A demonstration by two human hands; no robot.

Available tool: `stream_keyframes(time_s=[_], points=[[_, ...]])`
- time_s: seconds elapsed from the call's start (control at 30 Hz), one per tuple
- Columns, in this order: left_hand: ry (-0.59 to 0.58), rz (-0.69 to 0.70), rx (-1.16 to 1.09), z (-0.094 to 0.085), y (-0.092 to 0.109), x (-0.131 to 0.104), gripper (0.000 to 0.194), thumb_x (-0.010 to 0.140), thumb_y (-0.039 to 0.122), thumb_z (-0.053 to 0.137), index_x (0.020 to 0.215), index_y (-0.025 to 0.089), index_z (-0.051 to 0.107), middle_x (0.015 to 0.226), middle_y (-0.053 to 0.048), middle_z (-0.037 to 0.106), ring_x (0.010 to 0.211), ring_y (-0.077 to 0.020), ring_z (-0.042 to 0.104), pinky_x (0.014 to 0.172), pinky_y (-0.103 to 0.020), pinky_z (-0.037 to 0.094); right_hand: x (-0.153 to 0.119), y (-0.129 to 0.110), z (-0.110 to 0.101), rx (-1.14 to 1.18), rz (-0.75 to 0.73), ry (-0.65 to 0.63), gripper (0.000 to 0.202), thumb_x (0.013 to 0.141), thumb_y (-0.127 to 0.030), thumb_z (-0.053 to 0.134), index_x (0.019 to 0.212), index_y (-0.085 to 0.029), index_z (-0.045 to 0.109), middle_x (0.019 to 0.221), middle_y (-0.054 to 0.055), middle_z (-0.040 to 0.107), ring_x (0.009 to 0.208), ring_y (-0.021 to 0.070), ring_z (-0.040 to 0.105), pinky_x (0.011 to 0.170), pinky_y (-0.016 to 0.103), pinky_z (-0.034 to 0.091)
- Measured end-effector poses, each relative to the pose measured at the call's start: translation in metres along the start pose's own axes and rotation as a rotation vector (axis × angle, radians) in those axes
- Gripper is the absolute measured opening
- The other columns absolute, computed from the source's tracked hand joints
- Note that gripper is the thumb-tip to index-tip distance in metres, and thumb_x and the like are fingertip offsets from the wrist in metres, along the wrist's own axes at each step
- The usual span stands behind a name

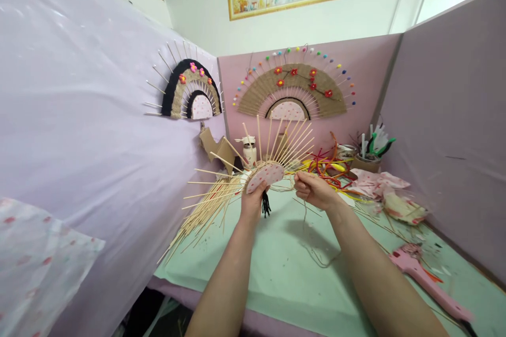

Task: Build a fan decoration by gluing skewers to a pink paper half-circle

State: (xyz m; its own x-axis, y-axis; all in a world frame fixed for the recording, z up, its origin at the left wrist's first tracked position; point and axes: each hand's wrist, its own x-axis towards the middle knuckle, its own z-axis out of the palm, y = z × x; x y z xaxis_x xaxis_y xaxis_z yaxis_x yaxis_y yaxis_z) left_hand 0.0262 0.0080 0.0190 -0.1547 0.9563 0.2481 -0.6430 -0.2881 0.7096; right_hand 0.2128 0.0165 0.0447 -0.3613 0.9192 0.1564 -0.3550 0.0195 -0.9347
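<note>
In the head view my left hand (253,201) grips a half-round fan base (265,176) covered in pale pink spotted cloth. Thin wooden sticks (292,142) fan out from its curved edge, and twine is wound close along that edge. A black tassel (266,205) hangs beneath the base, by my left fingers. To the right, my right hand (312,189) is closed, its fingers pinching a length of beige twine (304,221). The loose end drops from that hand and curls on the green tablecloth.
Loose wooden sticks (205,210) lie at left. A pink glue gun (430,284) rests at right. Behind are a white bottle (249,151), coloured pipe cleaners (324,166) and a pot of tools (367,160). Two finished fans (292,89) hang on the partitions.
</note>
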Motion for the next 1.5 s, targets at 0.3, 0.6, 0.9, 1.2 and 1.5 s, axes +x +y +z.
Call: stream_keyframes(time_s=[0.3, 0.6, 0.9, 1.2, 1.5], points=[[-0.029, -0.013, -0.032, -0.001, 0.003, -0.002, 0.053, 0.058, 0.023, 0.087, 0.107, 0.025, 0.065, 0.112, -0.004, 0.071, 0.115, -0.0260, 0.063, 0.096, -0.041, 0.053, -0.007, -0.072, 0.015, -0.254, -0.213, 0.174, 0.027, 0.069, -0.038, 0.075, 0.063, -0.015, 0.062, 0.048, -0.007, 0.041, 0.042, 0.0028, 0.027, 0.040, 0.021, 0.014], [-0.088, -0.153, -0.065, -0.005, 0.004, -0.008, 0.052, 0.060, 0.028, 0.087, 0.105, 0.024, 0.063, 0.117, -0.007, 0.069, 0.114, -0.0276, 0.063, 0.093, -0.045, 0.054, -0.078, -0.105, 0.030, -0.570, -0.405, 0.381, 0.034, 0.078, -0.044, 0.069, 0.060, -0.017, 0.058, 0.052, -0.003, 0.045, 0.046, 0.0065, 0.035, 0.042, 0.023, 0.021], [-0.113, -0.172, -0.040, -0.009, 0.003, -0.006, 0.050, 0.062, 0.032, 0.086, 0.106, 0.026, 0.064, 0.116, -0.007, 0.069, 0.111, -0.0260, 0.065, 0.092, -0.043, 0.055, -0.088, -0.109, 0.027, -0.222, -0.397, 0.350, 0.031, 0.075, -0.046, 0.072, 0.063, -0.020, 0.057, 0.045, -0.006, 0.037, 0.042, 0.0060, 0.029, 0.041, 0.022, 0.022], [-0.157, -0.219, 0.059, -0.002, 0.005, -0.012, 0.047, 0.054, 0.027, 0.089, 0.096, 0.021, 0.068, 0.100, -0.005, 0.073, 0.101, -0.0251, 0.068, 0.091, -0.042, 0.053, -0.102, -0.109, 0.056, -0.674, -0.697, 0.558, 0.027, 0.088, -0.043, 0.061, 0.075, -0.020, 0.066, 0.054, -0.003, 0.047, 0.049, 0.0086, 0.040, 0.044, 0.023, 0.030], [-0.244, -0.241, 0.131, -0.008, 0.000, -0.012, 0.037, 0.058, 0.023, 0.087, 0.092, 0.021, 0.072, 0.096, -0.005, 0.075, 0.095, -0.0228, 0.069, 0.091, -0.039, 0.052, -0.107, -0.114, 0.054, -0.895, -0.755, 0.604, 0.027, 0.093, -0.040, 0.054, 0.079, -0.019, 0.065, 0.060, -0.002, 0.049, 0.054, 0.0098, 0.044, 0.050, 0.023, 0.036]])
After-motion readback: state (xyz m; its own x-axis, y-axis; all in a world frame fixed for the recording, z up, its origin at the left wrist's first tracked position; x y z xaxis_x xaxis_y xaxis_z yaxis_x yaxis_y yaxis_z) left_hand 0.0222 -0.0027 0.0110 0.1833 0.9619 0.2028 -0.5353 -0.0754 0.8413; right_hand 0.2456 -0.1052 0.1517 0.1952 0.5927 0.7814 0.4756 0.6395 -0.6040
